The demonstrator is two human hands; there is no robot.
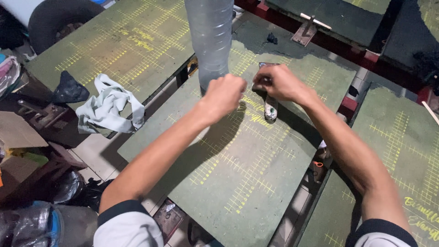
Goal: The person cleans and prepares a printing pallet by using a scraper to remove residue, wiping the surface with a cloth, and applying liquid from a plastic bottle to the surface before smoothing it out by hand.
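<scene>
My left hand (224,95) is closed into a fist just below a tall clear plastic bottle (210,36) that stands on a green board (238,174) marked with yellow grid lines. My right hand (279,82) is closed close beside it, fingers pinched near the top of a small paint-smeared tool (270,110) lying on the board. What the fingers of either hand grip is hidden. Both forearms reach in from the bottom of the view.
A second green gridded board (123,41) lies to the left with a crumpled pale cloth (107,107) and a dark rag (69,88) at its edge. More boards (398,137) sit right and behind, on red frame rails (361,57). Clutter and a tyre (55,18) fill the left side.
</scene>
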